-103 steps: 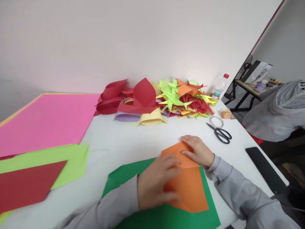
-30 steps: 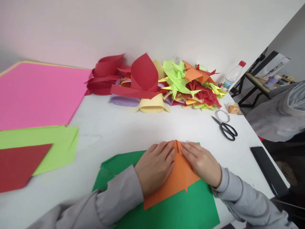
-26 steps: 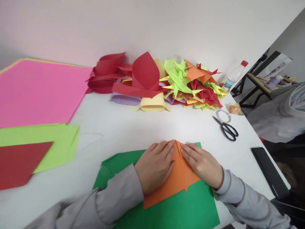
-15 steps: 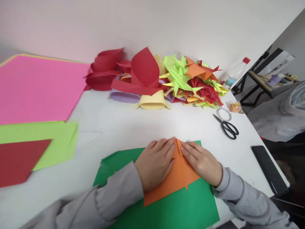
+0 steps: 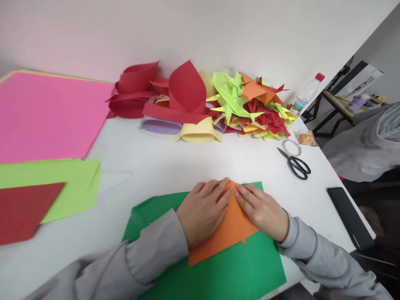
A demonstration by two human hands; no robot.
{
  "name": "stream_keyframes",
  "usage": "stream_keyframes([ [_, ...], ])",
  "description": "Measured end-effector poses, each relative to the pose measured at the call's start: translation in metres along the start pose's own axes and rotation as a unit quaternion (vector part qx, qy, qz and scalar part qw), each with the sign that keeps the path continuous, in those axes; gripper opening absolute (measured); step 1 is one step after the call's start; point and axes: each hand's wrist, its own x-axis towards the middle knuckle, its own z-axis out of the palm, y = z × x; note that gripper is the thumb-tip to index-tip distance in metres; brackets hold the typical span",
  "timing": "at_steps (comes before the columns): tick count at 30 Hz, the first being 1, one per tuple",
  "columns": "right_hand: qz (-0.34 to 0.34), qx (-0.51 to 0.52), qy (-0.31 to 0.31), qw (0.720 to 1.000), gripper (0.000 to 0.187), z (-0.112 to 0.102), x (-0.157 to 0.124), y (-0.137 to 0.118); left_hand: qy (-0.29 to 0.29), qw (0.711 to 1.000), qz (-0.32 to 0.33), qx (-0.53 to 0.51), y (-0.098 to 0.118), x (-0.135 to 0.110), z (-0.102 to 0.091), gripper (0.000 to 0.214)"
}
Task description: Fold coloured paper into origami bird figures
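Note:
A folded sheet of orange paper [image 5: 231, 221] lies on a larger green sheet [image 5: 237, 266], with a narrow point sticking out at its lower edge. My left hand [image 5: 203, 210] rests across the orange paper's left side, fingers stretched out and pressing near its top corner. On the right side, my right hand [image 5: 259, 208] lies with its fingertips on the paper close to that same corner. Only a small gap parts the fingertips of both hands. The fold beneath the fingers is partly hidden.
Pink [image 5: 53, 116], light green [image 5: 78, 191] and red sheets [image 5: 28, 212] lie at left. Along the wall are rolled paper shapes [image 5: 187, 87] and a pile of folded paper [image 5: 246, 104]. Scissors [image 5: 295, 164], a tape roll [image 5: 291, 148], a bottle [image 5: 304, 96] and a phone [image 5: 350, 218] lie right.
My left fingers have shifted slightly rightward over the top of the orange paper, covering the slit between its folds. The camera view has moved a little.

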Motion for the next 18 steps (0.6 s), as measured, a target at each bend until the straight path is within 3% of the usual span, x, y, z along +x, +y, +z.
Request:
stream_keyframes([
  [13,0.011,-0.008,-0.018,1.000,0.033,0.0005,0.0000,-0.0018,0.006,1.000,-0.009,0.001,0.0002,0.0009,-0.0005,0.038],
  [18,0.008,-0.004,-0.018,1.000,0.032,-0.0003,0.0006,-0.0015,0.036,0.999,-0.022,-0.002,0.0009,-0.0005,0.0027,0.042],
])
